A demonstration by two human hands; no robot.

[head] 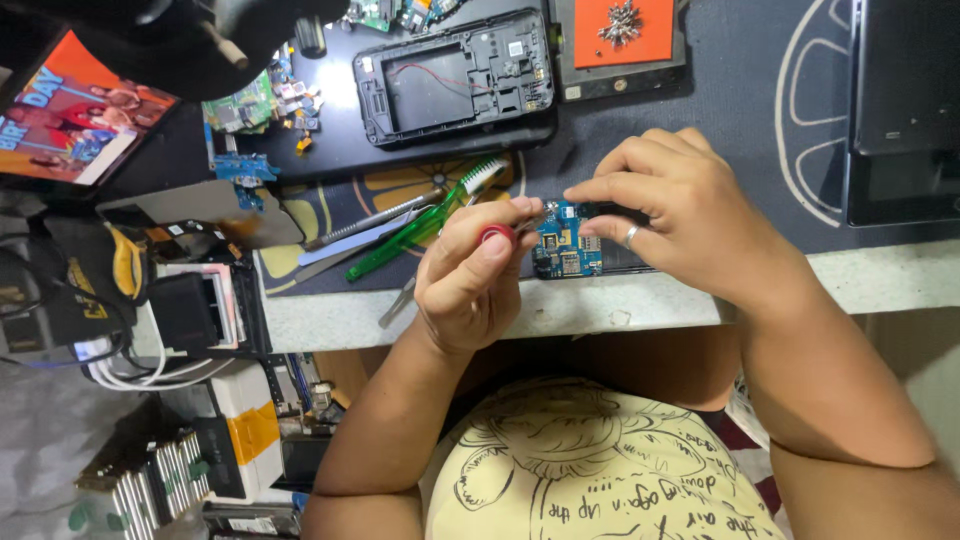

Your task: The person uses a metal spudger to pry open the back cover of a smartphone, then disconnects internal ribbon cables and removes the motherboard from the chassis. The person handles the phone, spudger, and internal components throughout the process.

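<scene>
Left hand [470, 275] gripping red-handled tool [497, 235], tip hidden

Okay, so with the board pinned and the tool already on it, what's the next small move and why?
Probably turn the red-capped tool gently in place. The left hand holds its tip at the top edge of the small blue circuit board, while the right hand pins the board at the table edge.

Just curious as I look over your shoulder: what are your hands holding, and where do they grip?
The left hand pinches a red-capped tool near its top. The right hand holds a small blue circuit board by its upper edge.
</scene>
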